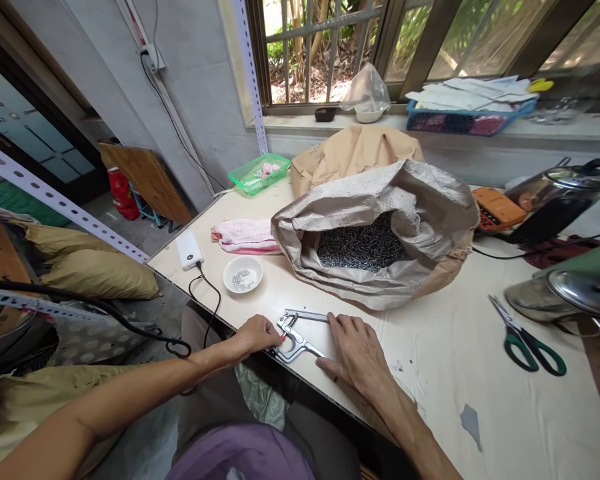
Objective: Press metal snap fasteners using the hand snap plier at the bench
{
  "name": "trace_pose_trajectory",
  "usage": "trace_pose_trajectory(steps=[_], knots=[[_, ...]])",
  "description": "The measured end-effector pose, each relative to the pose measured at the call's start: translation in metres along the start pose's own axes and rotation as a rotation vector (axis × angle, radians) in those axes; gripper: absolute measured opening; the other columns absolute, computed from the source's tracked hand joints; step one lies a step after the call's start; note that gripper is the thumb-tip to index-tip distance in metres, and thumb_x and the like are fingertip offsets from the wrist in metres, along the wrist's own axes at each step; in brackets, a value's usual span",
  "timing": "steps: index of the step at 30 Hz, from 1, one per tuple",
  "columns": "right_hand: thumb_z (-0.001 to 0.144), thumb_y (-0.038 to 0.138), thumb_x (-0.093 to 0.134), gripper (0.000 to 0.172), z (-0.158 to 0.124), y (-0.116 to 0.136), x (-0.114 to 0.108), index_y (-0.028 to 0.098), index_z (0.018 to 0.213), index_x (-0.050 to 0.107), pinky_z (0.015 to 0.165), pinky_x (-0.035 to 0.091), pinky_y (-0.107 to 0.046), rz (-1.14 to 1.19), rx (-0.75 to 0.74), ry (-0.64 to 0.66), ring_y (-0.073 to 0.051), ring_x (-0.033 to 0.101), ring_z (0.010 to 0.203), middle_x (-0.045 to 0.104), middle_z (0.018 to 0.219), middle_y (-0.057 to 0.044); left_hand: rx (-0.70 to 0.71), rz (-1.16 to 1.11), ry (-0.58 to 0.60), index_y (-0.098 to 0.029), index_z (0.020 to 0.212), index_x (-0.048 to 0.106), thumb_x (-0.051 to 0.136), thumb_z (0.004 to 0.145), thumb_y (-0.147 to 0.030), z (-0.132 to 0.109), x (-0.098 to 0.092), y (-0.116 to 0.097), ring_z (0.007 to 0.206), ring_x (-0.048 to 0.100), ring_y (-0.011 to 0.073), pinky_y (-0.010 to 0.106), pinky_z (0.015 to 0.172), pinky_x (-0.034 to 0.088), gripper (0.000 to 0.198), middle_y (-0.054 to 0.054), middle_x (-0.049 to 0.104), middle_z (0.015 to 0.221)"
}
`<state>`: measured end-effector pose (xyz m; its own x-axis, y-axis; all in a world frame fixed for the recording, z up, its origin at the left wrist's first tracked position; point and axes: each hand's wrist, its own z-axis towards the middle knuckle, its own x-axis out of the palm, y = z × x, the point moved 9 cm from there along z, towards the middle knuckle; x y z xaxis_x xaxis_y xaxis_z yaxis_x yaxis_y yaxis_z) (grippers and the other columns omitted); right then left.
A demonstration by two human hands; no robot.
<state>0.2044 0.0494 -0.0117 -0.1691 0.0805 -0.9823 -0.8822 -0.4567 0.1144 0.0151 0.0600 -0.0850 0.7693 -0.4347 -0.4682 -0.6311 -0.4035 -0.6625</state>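
Note:
A silver spring-loaded hand plier (300,345) with a C-shaped jaw lies near the front edge of the table. My right hand (357,350) is on its two spread handles, fingers over the far one and thumb at the near one. Beside the jaw, my left hand (257,335) is closed in a pinch. A tiny red spot shows at its fingertips, but what they hold is too small to make out. Behind my left hand, a white bowl (227,279) contains several small silvery pins. A large woven sack (330,190), its mouth rolled open, holds many small dark metal pieces (360,247).
Green-handled scissors (535,350) and a grey scrap (471,425) lie to the right, near a metal kettle (540,300). At left are a white power bank (189,249) with its cable, a pink-white cloth (245,236) and a green basket (253,185).

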Motion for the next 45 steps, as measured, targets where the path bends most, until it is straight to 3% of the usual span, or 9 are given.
trace_pose_trajectory(steps=[7, 11, 14, 17, 21, 30, 40, 43, 45], knots=[[0.067, 0.046, 0.067, 0.065, -0.005, 0.003, -0.007, 0.017, 0.123, 0.049, 0.083, 0.037, -0.041, 0.005, 0.009, -0.038, -0.027, 0.047, 0.097, 0.057, 0.109, -0.013, -0.013, 0.023, -0.031, -0.012, 0.06, 0.062, 0.062, 0.058, -0.038, -0.007, -0.005, -0.004, 0.052, 0.039, 0.0102, 0.023, 0.05, 0.024, 0.026, -0.004, 0.045, 0.048], [0.076, 0.035, 0.061, 0.03, -0.013, 0.014, -0.013, 0.024, 0.103, 0.058, 0.087, 0.033, -0.042, 0.033, 0.004, -0.104, -0.027, 0.045, 0.105, 0.055, 0.113, -0.01, -0.02, 0.081, -0.073, -0.011, 0.069, 0.066, 0.06, 0.063, -0.041, -0.012, -0.009, -0.004, 0.057, 0.047, 0.0127, 0.023, 0.052, 0.028, 0.031, -0.001, 0.054, 0.056], [0.085, 0.021, 0.049, 0.01, -0.019, 0.027, -0.007, 0.023, 0.085, 0.058, 0.076, 0.034, -0.032, 0.109, -0.017, -0.118, -0.018, 0.049, 0.085, 0.057, 0.088, -0.005, -0.002, 0.154, -0.099, -0.012, 0.071, 0.066, 0.057, 0.067, -0.037, -0.015, -0.009, -0.006, 0.059, 0.049, 0.0134, 0.023, 0.053, 0.031, 0.028, -0.001, 0.057, 0.06], [0.088, 0.012, 0.037, 0.021, -0.024, 0.034, -0.004, 0.021, 0.08, 0.055, 0.066, 0.034, -0.028, 0.149, 0.003, -0.165, -0.014, 0.047, 0.069, 0.052, 0.074, -0.002, 0.098, 0.24, -0.137, -0.013, 0.069, 0.065, 0.053, 0.07, -0.03, -0.022, -0.008, -0.017, 0.064, 0.051, 0.0145, 0.024, 0.058, 0.035, 0.02, 0.001, 0.06, 0.065], [0.087, 0.006, 0.032, 0.031, -0.035, 0.04, -0.007, 0.018, 0.101, 0.056, 0.07, 0.04, -0.03, 0.094, -0.003, -0.247, -0.016, 0.051, 0.076, 0.058, 0.085, -0.006, 0.253, 0.23, -0.149, -0.016, 0.066, 0.064, 0.052, 0.072, -0.028, -0.034, -0.005, -0.032, 0.067, 0.051, 0.015, 0.024, 0.063, 0.037, 0.018, 0.003, 0.061, 0.068], [0.087, 0.007, 0.03, 0.041, -0.048, 0.041, 0.002, 0.02, 0.119, 0.053, 0.073, 0.047, -0.032, 0.128, -0.021, -0.253, -0.017, 0.056, 0.081, 0.061, 0.091, -0.009, 0.131, -0.054, 0.039, -0.012, 0.076, 0.065, 0.058, 0.071, -0.048, -0.024, 0.001, -0.014, 0.06, 0.043, 0.0114, 0.022, 0.055, 0.032, 0.037, 0.002, 0.057, 0.068], [0.083, 0.01, 0.044, 0.026, -0.04, 0.032, 0.009, 0.021, 0.101, 0.059, 0.074, 0.039, -0.034, 0.117, 0.086, -0.087, -0.021, 0.052, 0.084, 0.061, 0.085, -0.007, 0.154, 0.251, -0.035, -0.015, 0.062, 0.06, 0.058, 0.071, -0.031, -0.029, 0.001, -0.025, 0.064, 0.048, 0.0134, 0.023, 0.06, 0.035, 0.019, 0.001, 0.056, 0.066], [0.086, 0.024, 0.047, 0.023, -0.035, 0.019, 0.005, 0.023, 0.107, 0.057, 0.08, 0.041, -0.037, 0.14, 0.089, -0.086, -0.024, 0.052, 0.098, 0.061, 0.103, -0.009, 0.124, 0.289, -0.034, -0.015, 0.063, 0.061, 0.056, 0.07, -0.029, -0.027, 0.004, -0.024, 0.064, 0.049, 0.0128, 0.022, 0.057, 0.034, 0.017, 0.0, 0.057, 0.067], [0.085, 0.039, 0.048, 0.042, -0.03, 0.004, 0.0, 0.022, 0.123, 0.048, 0.089, 0.04, -0.043, 0.121, 0.081, -0.116, -0.029, 0.044, 0.119, 0.051, 0.127, -0.013, 0.107, 0.306, -0.035, -0.014, 0.063, 0.062, 0.056, 0.07, -0.028, -0.026, 0.005, -0.022, 0.064, 0.049, 0.0127, 0.022, 0.056, 0.034, 0.017, 0.0, 0.058, 0.068]])
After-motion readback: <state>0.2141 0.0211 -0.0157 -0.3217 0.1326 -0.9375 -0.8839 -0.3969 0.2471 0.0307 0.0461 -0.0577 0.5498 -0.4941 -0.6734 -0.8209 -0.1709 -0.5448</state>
